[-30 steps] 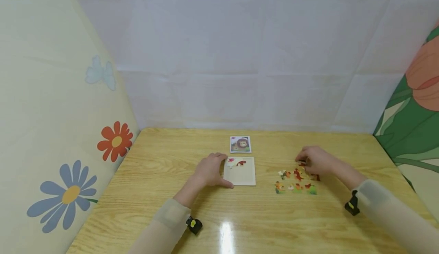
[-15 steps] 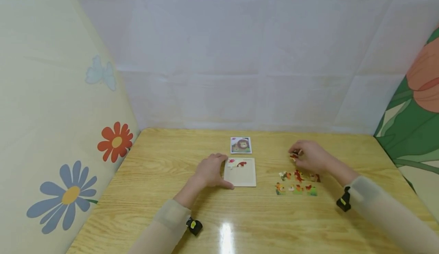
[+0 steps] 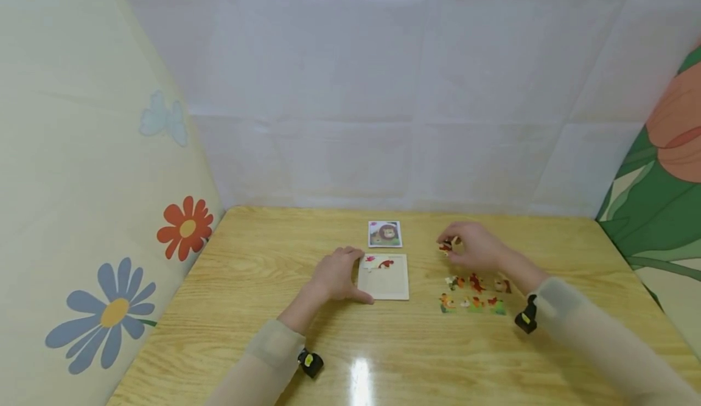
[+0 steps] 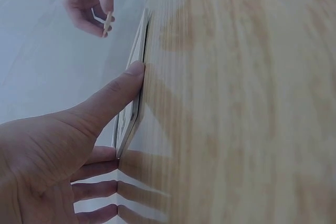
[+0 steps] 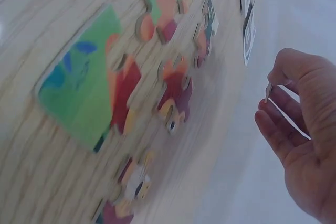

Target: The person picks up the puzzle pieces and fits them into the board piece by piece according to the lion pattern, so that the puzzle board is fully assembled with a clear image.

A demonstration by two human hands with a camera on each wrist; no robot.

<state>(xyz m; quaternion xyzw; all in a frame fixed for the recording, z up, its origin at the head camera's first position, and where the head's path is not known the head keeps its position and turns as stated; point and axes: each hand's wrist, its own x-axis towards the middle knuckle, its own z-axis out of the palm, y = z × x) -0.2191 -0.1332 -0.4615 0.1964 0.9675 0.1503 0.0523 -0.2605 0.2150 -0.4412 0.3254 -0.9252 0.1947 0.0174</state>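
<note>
My left hand [image 3: 336,275] holds the left side of a square, pale puzzle tray [image 3: 389,287], with the thumb at the near edge and fingers at the far left corner. Joined puzzle pieces [image 3: 378,262] with pink and red-brown print lie along the tray's top. To the right, my right hand [image 3: 477,248] pinches a small puzzle piece [image 3: 445,246] above the table; the left wrist view shows this piece [image 4: 107,23] edge-on between thumb and fingers. Below that hand lie several loose puzzle pieces [image 3: 476,283], and the right wrist view shows a green corner piece [image 5: 86,72] among them.
A picture card [image 3: 385,234] with a lion stands or lies just beyond the tray; I cannot tell which. The wooden table [image 3: 438,357] meets a white cloth backdrop [image 3: 328,89]. Flower-printed panels [image 3: 82,181] flank both sides.
My right hand has lifted a puzzle piece from the loose group and carried it left, toward the tray. The left hand has stayed at the tray's left side.
</note>
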